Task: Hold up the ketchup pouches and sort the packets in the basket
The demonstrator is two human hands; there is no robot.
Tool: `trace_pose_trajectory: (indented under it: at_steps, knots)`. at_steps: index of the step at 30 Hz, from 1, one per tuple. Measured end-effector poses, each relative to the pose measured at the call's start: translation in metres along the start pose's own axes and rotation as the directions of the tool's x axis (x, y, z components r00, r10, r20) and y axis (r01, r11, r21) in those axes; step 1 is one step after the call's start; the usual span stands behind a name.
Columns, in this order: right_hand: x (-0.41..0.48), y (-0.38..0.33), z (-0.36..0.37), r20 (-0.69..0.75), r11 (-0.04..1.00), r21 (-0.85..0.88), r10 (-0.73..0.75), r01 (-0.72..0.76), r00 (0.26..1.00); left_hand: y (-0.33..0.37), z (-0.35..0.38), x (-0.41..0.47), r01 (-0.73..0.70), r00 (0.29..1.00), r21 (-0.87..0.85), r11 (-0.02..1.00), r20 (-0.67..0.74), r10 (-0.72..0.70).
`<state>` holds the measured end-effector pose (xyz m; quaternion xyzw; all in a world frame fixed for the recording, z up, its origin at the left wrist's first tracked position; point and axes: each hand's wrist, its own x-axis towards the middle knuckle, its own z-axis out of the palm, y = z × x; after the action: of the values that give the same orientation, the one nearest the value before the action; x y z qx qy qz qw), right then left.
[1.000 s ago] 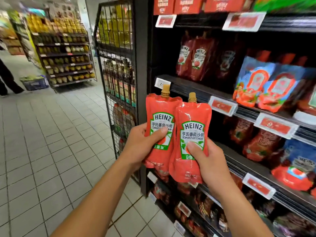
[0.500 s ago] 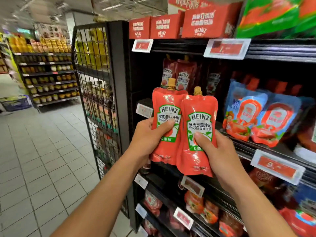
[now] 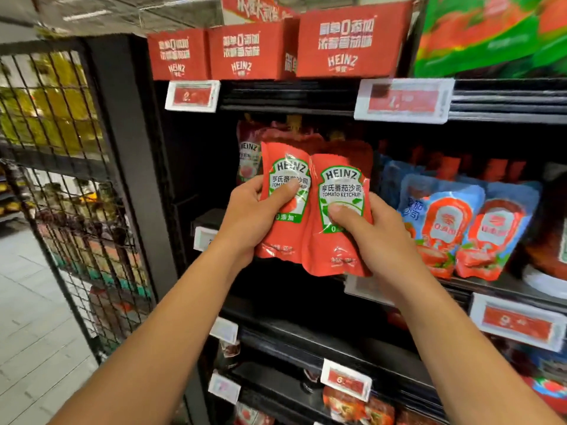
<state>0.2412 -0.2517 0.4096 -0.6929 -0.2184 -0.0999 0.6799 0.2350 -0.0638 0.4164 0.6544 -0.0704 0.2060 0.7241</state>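
I hold two red Heinz tomato ketchup pouches side by side in front of a dark store shelf. My left hand (image 3: 251,216) grips the left pouch (image 3: 283,234), thumb across its green label. My right hand (image 3: 371,237) grips the right pouch (image 3: 333,250), thumb on the label's lower part. Both pouches stand upright at the mouth of the middle shelf, their spouts reaching in among more of the same pouches (image 3: 248,154) behind them.
Blue and red sauce pouches (image 3: 441,219) stand on the same shelf to the right. Red Heinz boxes (image 3: 245,53) sit on the shelf above. Price tags (image 3: 402,101) line the shelf edges. A black wire rack (image 3: 70,191) closes the left side, with tiled floor (image 3: 33,332) beyond.
Both hands have lifted the two pouches up and forward to the middle shelf. The view has tilted upward and closer to the shelving.
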Motion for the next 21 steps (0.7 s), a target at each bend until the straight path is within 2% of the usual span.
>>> trace_pose_trajectory:
  at_steps: [6,9,17,21]
  knots:
    - [0.029,0.004,0.016,-0.098,0.999,-0.027,0.028,-0.031,0.995,-0.004,-0.017,0.047,-0.075,0.997,0.071,0.995,0.039,0.073]
    - [0.039,0.008,0.019,-0.091,0.997,-0.055,0.047,-0.052,0.995,-0.01,-0.023,0.063,-0.099,0.994,0.094,0.991,0.056,0.095]
    - [0.045,0.022,0.021,-0.145,0.986,-0.162,0.014,-0.037,0.989,-0.038,-0.032,0.079,-0.053,0.995,0.168,0.984,0.092,0.038]
    - [0.043,0.023,0.014,-0.206,0.93,-0.347,0.047,-0.118,0.977,-0.042,-0.04,0.082,-0.113,0.992,0.286,0.951,0.091,0.09]
